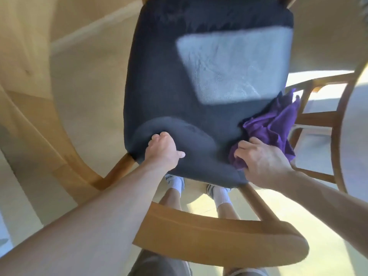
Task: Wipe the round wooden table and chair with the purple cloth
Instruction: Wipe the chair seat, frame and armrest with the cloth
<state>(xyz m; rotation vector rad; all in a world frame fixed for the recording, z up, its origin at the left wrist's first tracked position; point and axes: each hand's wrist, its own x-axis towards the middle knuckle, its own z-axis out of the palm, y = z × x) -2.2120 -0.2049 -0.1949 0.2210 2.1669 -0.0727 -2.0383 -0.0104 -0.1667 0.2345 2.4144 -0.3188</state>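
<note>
Curved wooden chair backrest [219, 234] nearest. Left hand [163, 150] is gripping the dark blue padded seat [179, 86] edge, fingers curled, steadying. Right hand [260, 162] is pinching the crumpled purple cloth [278, 122] at the seat's right edge; better flattening it and wiping in overlapping strokes. Round wooden table [350, 120] beyond, right.

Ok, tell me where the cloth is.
The cloth lies bunched on the right edge of the dark chair seat, held by the right hand.
</note>
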